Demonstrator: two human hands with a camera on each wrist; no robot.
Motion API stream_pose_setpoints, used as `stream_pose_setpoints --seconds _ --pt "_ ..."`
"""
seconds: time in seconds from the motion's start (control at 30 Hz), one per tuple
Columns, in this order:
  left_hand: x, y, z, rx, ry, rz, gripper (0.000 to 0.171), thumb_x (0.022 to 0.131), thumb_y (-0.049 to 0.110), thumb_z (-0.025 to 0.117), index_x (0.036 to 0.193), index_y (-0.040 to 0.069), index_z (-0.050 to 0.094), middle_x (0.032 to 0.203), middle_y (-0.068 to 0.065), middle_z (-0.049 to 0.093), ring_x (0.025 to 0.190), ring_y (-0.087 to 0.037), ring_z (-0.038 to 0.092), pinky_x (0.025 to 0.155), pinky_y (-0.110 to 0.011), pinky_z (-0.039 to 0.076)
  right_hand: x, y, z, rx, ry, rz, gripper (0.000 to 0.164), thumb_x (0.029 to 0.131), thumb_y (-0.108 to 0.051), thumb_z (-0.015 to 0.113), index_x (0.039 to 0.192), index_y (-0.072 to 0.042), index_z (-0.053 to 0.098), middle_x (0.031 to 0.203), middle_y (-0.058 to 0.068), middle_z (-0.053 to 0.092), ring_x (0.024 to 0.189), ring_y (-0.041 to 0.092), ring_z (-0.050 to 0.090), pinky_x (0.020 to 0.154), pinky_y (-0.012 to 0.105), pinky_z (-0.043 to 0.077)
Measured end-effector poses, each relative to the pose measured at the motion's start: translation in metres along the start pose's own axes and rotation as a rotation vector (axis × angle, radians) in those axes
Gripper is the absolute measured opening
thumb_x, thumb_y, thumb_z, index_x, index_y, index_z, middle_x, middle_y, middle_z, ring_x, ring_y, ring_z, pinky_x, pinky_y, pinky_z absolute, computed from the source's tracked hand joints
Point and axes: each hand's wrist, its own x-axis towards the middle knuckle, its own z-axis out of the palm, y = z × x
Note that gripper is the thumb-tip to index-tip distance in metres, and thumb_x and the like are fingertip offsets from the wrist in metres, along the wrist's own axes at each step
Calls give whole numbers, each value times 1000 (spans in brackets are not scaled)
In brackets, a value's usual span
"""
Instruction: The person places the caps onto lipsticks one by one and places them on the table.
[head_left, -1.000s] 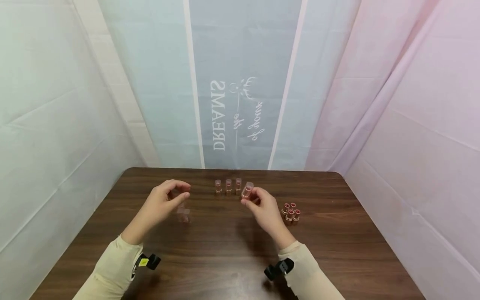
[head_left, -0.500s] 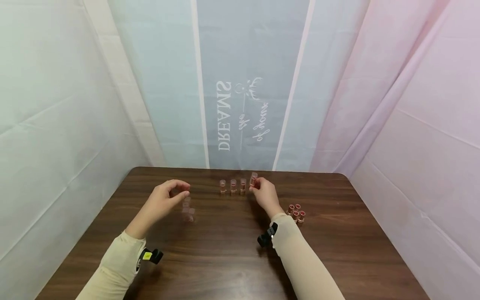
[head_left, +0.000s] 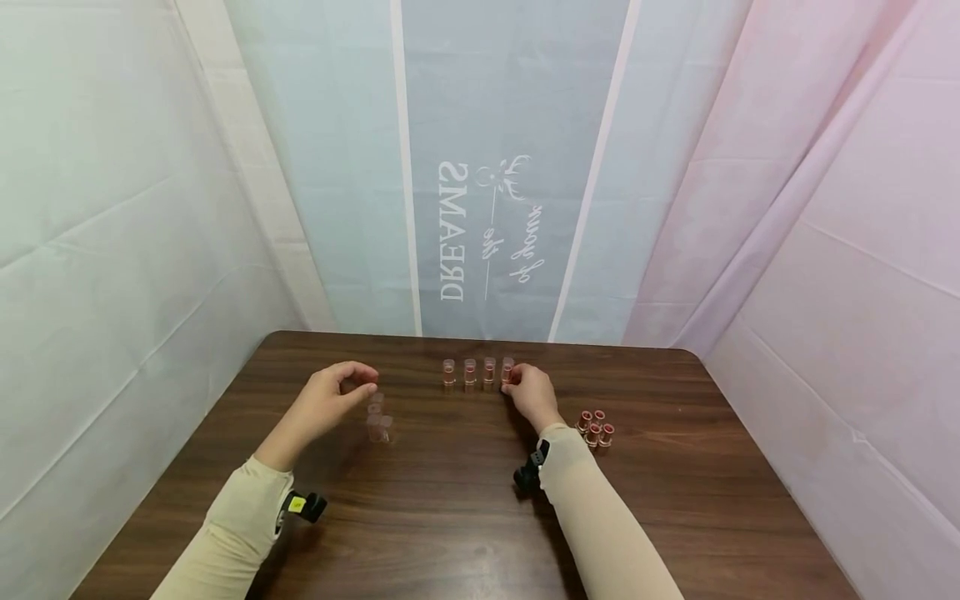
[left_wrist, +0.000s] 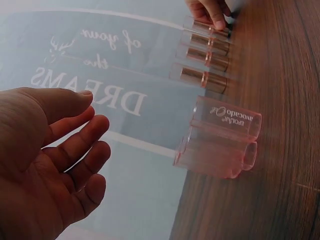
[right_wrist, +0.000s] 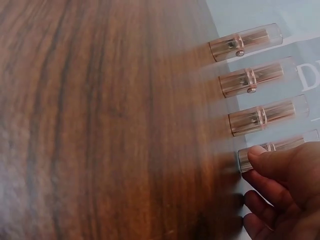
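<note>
My right hand [head_left: 536,393] pinches the lower part of a lipstick [head_left: 507,367] with a clear cap, which stands upright at the right end of a row on the table. In the right wrist view, the thumb [right_wrist: 270,161] lies across its metallic base. Three matching capped lipsticks [right_wrist: 270,116] stand beside it, slightly apart. My left hand [head_left: 330,398] hovers with loosely bent fingers and holds nothing. Just right of it is a cluster of transparent pink caps [left_wrist: 227,117], one with white lettering. Several uncapped lipsticks [head_left: 594,432] with red tops stand grouped to the right.
The dark wood table [head_left: 450,500] ends at a rear edge just behind the lipstick row. A pale blue cloth [head_left: 360,167] with mirrored lettering hangs behind it. White cloth walls [head_left: 135,292] flank both sides.
My right hand has carried the capped lipstick away from me and lowered it onto the table at the row's right end. My left hand has stayed nearly still; the head view has shifted slightly.
</note>
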Motion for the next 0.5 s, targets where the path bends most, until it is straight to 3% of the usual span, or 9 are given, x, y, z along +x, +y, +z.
stream_pose_setpoints --seconds 0.33,0.5 --pt "1 -3 1 -2 -24 -19 21 93 29 65 111 21 65 104 1 67 84 -20 62 68 -30 51 1 1 3 -4 9 2 20 85 -22 74 101 -12 69 96 4 69 84 21 61 77 40 49" --pt "0 -3 2 -7 -33 -19 21 93 30 65 111 22 65 102 2 68 81 -19 61 66 -30 51 -3 -3 -3 -2 -3 -4 29 84 -21 75 109 -9 66 102 8 67 92 24 62 81 42 50"
